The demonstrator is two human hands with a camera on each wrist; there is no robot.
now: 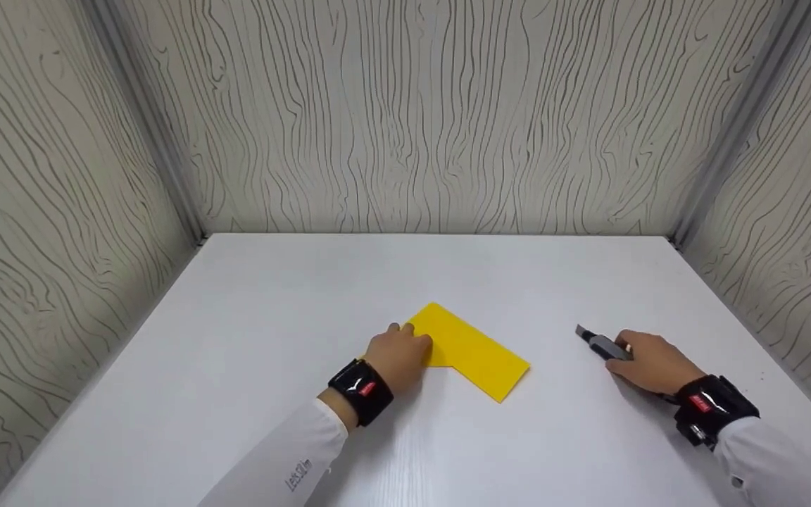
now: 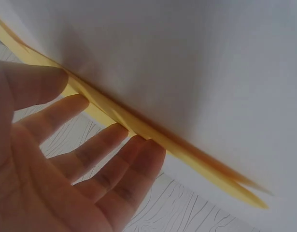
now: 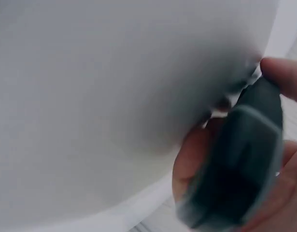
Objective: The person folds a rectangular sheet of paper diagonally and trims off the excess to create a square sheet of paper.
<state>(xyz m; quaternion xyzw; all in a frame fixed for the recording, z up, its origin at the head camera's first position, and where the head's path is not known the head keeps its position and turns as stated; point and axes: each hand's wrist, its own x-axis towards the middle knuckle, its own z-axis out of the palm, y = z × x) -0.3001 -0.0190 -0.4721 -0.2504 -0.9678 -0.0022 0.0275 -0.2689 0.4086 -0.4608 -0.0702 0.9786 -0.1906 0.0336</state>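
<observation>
A folded piece of yellow paper (image 1: 472, 350) lies bent at an angle on the white table. My left hand (image 1: 398, 358) rests on its left part and covers some of it. In the left wrist view the fingertips (image 2: 150, 147) press along the thin edge of the yellow paper (image 2: 206, 169), fingers spread and fairly straight. To the right, my right hand (image 1: 655, 362) grips a grey utility knife (image 1: 608, 347) with its blade out, pointing up and left. The knife's body (image 3: 240, 159) fills the near part of the right wrist view, thumb and fingers around it.
The white table (image 1: 293, 282) has a straight back edge. Patterned wood-grain panels (image 1: 405, 120) stand behind it and on both sides, with grey posts at the corners. A few small dark specks lie on the table near the right wrist.
</observation>
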